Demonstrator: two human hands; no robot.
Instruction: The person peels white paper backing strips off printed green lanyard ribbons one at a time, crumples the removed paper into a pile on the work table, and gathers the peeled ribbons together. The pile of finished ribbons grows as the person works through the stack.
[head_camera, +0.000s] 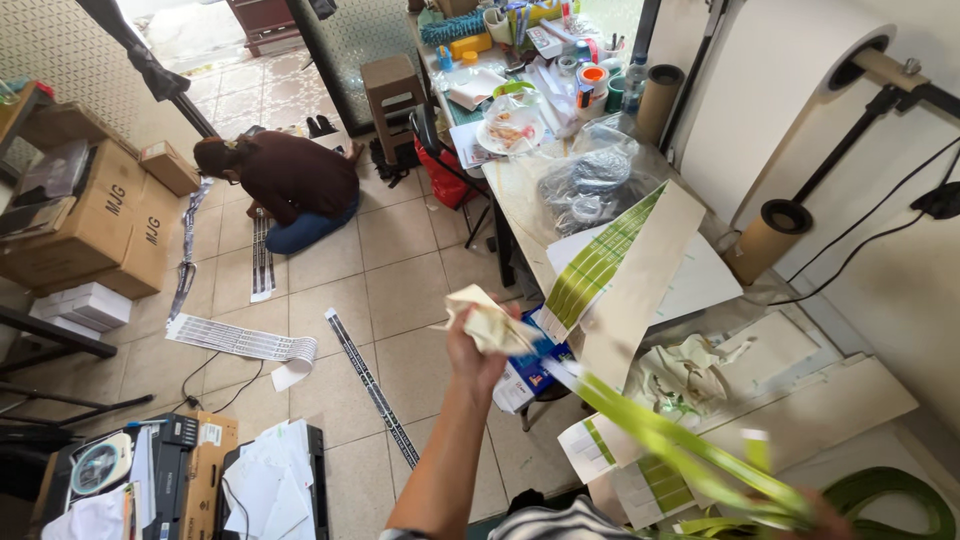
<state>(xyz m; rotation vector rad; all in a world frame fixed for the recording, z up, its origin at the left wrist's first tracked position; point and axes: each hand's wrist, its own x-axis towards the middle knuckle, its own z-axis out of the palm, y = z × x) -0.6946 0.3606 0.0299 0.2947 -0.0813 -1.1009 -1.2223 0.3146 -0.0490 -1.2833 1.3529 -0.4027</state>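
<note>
My left hand (478, 352) is raised over the tiled floor, shut on a crumpled cream piece of paper (488, 318). A long sheet of green and white labels (612, 258) rises from beside that hand toward the table. From the same spot, narrow green strips (668, 448) run down to the lower right. My right hand (828, 514) shows only as a blurred patch at the bottom edge where the strips meet, and it seems to grip them. More green strip (890, 495) curls beside it.
A person (290, 180) kneels on the floor over printed strips (262, 262). More strips (240, 342) lie nearby. Cardboard boxes (112, 222) stand at left, a printer (185, 478) at lower left. A cluttered table (525, 190) and paper rolls (772, 235) are at right.
</note>
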